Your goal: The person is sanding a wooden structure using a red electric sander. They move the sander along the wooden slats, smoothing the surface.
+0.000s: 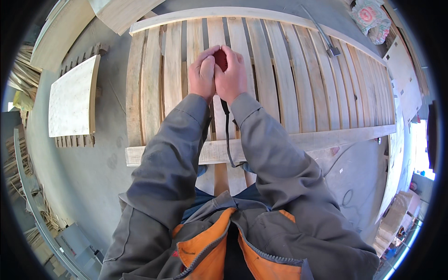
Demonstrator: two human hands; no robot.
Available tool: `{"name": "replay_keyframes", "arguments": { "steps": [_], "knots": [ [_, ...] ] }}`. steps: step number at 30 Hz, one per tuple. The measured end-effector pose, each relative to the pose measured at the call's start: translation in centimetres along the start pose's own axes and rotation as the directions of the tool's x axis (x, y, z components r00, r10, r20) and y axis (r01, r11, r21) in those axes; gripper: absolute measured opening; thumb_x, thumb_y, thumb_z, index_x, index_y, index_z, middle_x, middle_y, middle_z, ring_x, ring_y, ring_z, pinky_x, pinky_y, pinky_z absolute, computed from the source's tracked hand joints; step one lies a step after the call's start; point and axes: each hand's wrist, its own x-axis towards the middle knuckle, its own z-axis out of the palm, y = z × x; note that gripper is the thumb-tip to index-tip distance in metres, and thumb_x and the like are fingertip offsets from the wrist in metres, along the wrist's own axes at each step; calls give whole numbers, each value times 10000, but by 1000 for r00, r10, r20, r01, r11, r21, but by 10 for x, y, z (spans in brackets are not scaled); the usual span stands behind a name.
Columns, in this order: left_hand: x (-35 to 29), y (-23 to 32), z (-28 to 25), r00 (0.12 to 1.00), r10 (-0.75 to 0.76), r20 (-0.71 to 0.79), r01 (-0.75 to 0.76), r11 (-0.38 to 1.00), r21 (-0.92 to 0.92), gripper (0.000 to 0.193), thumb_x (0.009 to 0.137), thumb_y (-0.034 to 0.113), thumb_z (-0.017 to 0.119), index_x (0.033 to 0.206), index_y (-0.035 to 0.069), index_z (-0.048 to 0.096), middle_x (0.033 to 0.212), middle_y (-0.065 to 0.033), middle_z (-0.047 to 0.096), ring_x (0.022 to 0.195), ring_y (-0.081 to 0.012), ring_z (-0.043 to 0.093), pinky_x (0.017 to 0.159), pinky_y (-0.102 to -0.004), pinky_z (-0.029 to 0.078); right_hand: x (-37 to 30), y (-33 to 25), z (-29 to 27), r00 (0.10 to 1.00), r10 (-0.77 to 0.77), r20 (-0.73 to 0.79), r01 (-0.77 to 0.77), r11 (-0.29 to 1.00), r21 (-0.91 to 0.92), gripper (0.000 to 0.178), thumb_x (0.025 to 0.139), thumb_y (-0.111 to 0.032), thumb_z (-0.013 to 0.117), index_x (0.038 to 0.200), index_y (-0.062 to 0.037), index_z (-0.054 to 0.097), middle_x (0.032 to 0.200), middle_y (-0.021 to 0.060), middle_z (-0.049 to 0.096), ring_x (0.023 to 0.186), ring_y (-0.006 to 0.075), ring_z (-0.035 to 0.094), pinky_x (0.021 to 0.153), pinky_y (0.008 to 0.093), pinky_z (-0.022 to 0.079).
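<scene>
My left hand (202,78) and my right hand (233,74) are closed together around a red corded tool (221,60). Most of it is hidden by my fingers, so its exact kind does not show. From below the hands a black cord (227,133) hangs toward me, over the near rail. Beneath lies a large slatted wooden frame (259,70), its pale boards side by side with narrow gaps, bordered by a far rail and a near rail (298,140). My hands are above its left part.
On the frame's far right rests a hammer-like tool (333,51) with a long handle. At left, a pale panel (72,102) lies on slatted wood. Large boards (65,32) stand at the upper left. A patterned bag (371,18) sits at the upper right.
</scene>
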Motion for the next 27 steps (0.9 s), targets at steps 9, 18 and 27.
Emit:
{"name": "replay_keyframes", "arguments": {
  "steps": [9,18,27],
  "knots": [
    [39,-15,1,1000,-16,15,17,999,-46,413,1018,162,472,1283,-54,703,1237,-158,723,1142,-219,660,1028,-348,523,36,7,11,998,63,13,-63,998,24,539,928,-184,693,1420,-17,547,1361,260,557,1267,413,574,1086,455,503],
    [75,-19,8,999,-39,8,39,995,-89,426,1000,195,483,1274,-36,715,1221,-156,722,1125,-230,661,1014,-350,526,72,21,22,997,73,16,-74,997,28,543,931,-245,682,1419,-40,561,1385,242,541,1264,389,589,1072,442,516],
    [116,-31,9,1000,18,2,-18,1000,9,430,990,195,489,1266,-23,736,1237,-147,729,1147,-225,660,1043,-332,505,113,45,45,998,-34,-61,33,999,-11,515,925,-295,657,1366,-34,611,1288,212,668,1255,403,566,1078,444,492]
  ]
}}
